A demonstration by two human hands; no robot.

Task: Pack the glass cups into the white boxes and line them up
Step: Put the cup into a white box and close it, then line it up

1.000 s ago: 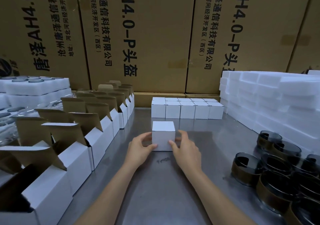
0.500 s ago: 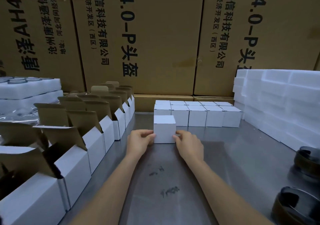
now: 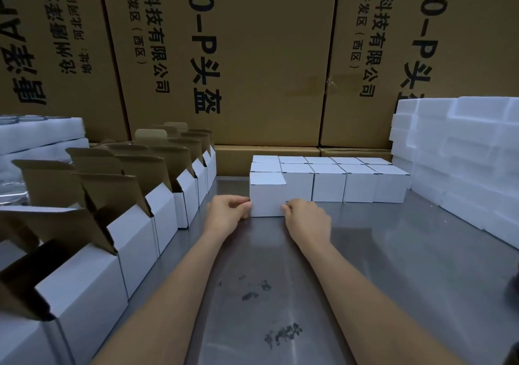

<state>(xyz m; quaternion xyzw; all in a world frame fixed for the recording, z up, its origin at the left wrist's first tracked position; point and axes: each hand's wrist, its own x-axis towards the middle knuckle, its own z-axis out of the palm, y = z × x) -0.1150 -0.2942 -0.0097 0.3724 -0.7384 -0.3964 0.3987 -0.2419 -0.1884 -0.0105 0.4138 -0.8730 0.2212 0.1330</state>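
Brown cartons [image 3: 252, 56], perhaps foam slabs [image 3: 463, 151]

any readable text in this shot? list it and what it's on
"科技有限公司", "(西区)", "0-P头盔": middle brown carton, printed sideways, top cut off.
"科技有限公司", "(西区)", ".0-P头": right brown carton, cut off by the frame.
Left brown carton: print upside down, not reliably readable.
White boxes and foam blocks: no text.

The scene is viewed from one head-worn wide-angle camera, aimed forward and down along the forearms at the surface [image 3: 365, 252], close to the hands.
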